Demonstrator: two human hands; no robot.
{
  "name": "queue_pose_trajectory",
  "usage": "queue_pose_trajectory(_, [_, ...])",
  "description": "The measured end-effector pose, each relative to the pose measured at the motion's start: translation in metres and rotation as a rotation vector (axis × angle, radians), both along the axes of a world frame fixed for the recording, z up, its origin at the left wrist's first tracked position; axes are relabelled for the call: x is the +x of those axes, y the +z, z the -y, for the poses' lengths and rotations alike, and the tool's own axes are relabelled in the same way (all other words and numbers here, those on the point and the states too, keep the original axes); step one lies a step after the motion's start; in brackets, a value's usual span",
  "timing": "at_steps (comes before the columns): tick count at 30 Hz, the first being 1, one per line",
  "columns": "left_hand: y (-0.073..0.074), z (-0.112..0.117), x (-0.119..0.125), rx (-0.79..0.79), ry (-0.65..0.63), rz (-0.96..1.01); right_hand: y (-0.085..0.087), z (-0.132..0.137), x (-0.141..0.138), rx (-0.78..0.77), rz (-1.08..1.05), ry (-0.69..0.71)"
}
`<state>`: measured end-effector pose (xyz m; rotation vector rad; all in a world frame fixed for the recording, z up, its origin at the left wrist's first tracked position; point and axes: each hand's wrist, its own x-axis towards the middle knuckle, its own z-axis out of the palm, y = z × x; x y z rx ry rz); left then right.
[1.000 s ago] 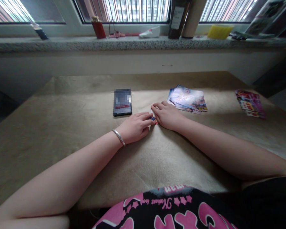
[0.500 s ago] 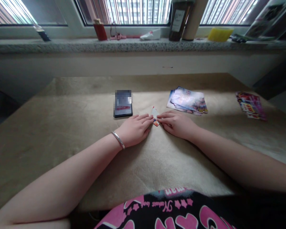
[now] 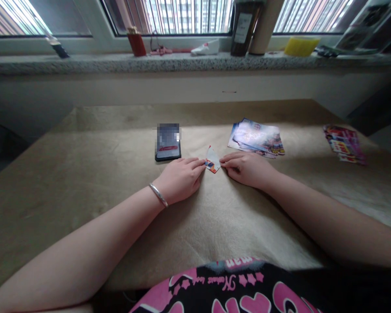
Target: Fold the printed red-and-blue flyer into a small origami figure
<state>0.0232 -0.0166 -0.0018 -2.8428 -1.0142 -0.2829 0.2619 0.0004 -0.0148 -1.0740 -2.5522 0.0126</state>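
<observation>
Between my hands lies a small kite-shaped piece of folded paper [image 3: 213, 159], white with a coloured print along its lower part. My left hand [image 3: 182, 179], with a silver bangle at the wrist, rests flat on the table, and its outstretched fingertips touch the paper's left edge. On the other side, the thumb and fingers of my right hand [image 3: 247, 169] are pinched together at the right corner. Just beyond my left hand lies a phone [image 3: 168, 150], its screen partly pixelated. A fanned stack of printed sheets [image 3: 257, 134] sits beyond my right hand.
A tan cover lies over the table [image 3: 84, 152]. Several pink and red printed cards [image 3: 344, 145] lie near its right edge. Along the granite windowsill [image 3: 189, 63] stand a red container [image 3: 137, 42], a dark bottle [image 3: 243, 32] and a yellow object [image 3: 301, 47].
My hands have moved slightly apart, the left one leftward and the right one rightward. More of the folded paper shows between them, and it looks wider.
</observation>
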Motion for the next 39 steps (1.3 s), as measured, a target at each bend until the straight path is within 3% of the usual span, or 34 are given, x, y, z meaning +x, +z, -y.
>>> queue_pose_trajectory(6, [-0.002, -0.002, 0.001, -0.011, -0.029, 0.007, 0.004, 0.009, -0.006, 0.071, 0.038, -0.02])
queue_pose_trajectory(11, [-0.004, -0.006, 0.002, -0.014, -0.097, 0.042, 0.002, 0.012, -0.009, 0.076, 0.003, 0.122])
queue_pose_trajectory(22, [0.0, -0.005, 0.003, -0.052, -0.052, 0.027, 0.009, 0.008, -0.007, 0.059, 0.106, 0.268])
queue_pose_trajectory(27, [-0.004, -0.007, 0.004, -0.071, -0.044, 0.086, 0.01, 0.01, -0.008, 0.077, 0.203, 0.25])
queue_pose_trajectory(35, [-0.008, -0.005, 0.007, -0.064, -0.009, 0.127, 0.005, 0.01, -0.01, 0.037, 0.032, 0.213])
queue_pose_trajectory(39, [-0.008, -0.006, 0.007, -0.08, 0.023, 0.118, 0.001, 0.006, -0.016, 0.023, -0.085, -0.03])
